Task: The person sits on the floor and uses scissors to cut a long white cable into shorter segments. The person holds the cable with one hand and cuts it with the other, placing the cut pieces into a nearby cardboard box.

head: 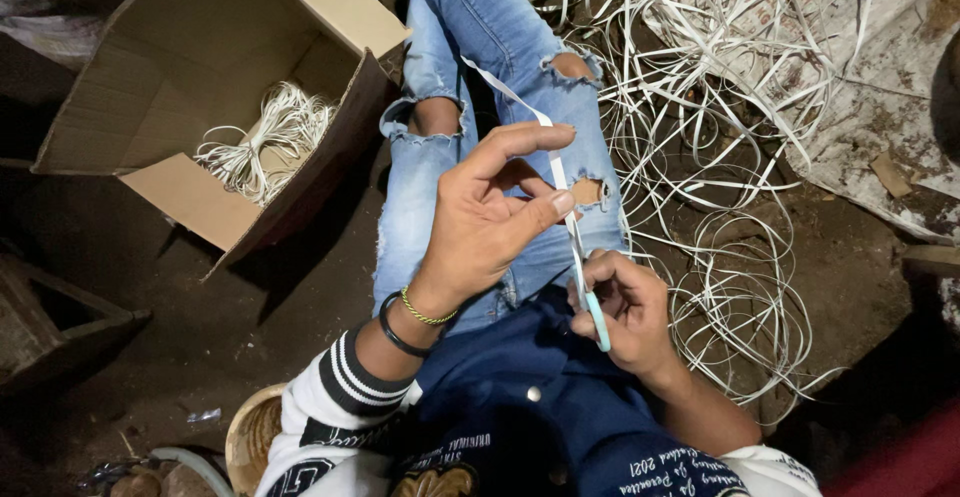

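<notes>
My left hand (490, 217) is raised over my lap, thumb and forefinger pinching a thin white strip (510, 92) that runs up across my torn blue jeans (470, 17). My right hand (625, 307) sits just below it, closed around a small tool with a light blue handle (598, 319), whose blade meets the strip beside my left thumb. A black band and a gold chain circle my left wrist.
An open cardboard box (190, 47) at the upper left holds a coiled bundle of white strips (265, 142). A large tangle of loose white strips (720, 77) covers the dirt ground on the right. A dark wooden piece (50, 317) lies at the left.
</notes>
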